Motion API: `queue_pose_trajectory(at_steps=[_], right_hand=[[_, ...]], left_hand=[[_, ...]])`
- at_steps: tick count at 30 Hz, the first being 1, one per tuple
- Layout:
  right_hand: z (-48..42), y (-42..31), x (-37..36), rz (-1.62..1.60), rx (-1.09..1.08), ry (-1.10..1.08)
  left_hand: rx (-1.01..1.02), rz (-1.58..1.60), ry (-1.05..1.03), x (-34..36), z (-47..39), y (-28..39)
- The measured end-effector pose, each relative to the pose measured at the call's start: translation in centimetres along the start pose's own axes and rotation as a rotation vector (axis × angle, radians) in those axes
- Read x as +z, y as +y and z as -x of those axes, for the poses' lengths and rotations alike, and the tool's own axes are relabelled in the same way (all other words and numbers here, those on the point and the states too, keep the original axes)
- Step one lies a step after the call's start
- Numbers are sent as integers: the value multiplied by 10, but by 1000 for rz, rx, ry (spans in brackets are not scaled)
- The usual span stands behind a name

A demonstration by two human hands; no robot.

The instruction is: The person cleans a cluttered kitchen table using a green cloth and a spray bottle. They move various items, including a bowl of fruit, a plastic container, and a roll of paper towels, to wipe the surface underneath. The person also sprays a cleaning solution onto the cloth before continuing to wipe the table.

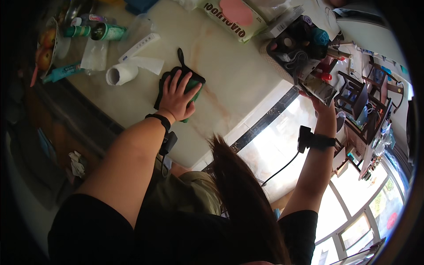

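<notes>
My left hand (179, 96) lies palm down with fingers spread on a folded dark green cloth (196, 86) on the marble-patterned tabletop (228, 69). A dark hanging loop (181, 57) sticks out from the cloth's far side. Over at the right, my right hand (320, 105) grips a flat, shiny packet (317, 86) beside a woven basket (277, 63). The packet's contents are too unclear to name. That basket is crammed with small goods, including a teal roll (319, 35) and grey straps. Part of my right hand is hidden behind the packet.
Left of the cloth lie a toilet paper roll (122, 73), a white narrow box (139, 47), a green bottle (107, 31), a blue tube (63, 72) and a fruit bowl (53, 59). A wipes pack (233, 18) lies at the far edge. Dark wooden chairs (352, 91) stand rightward.
</notes>
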State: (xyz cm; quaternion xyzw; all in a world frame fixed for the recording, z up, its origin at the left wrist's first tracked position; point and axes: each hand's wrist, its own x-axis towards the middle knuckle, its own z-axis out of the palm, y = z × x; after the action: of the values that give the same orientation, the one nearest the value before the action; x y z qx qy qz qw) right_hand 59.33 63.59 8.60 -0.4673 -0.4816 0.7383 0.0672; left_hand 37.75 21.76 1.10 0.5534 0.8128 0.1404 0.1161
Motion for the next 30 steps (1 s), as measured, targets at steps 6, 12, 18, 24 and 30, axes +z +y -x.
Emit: queue_pose_trajectory(at_steps=[6,12,18,24,30], right_hand=[[-8,4,-13,-95,40,-36],[3,1,3,-56,28,-43],[6,13,4,-52,40,98],[4,161,-2,31,-262,359],[-26,127,137,72,-566,916]], left_hand=[[3,3,-11,-2,-2,2],[-4,8,16,0,2,0],[0,5,-37,-3,0,-1],[45,-27,-19,-2,-10,5],[159,-126,13,4,-4,7]])
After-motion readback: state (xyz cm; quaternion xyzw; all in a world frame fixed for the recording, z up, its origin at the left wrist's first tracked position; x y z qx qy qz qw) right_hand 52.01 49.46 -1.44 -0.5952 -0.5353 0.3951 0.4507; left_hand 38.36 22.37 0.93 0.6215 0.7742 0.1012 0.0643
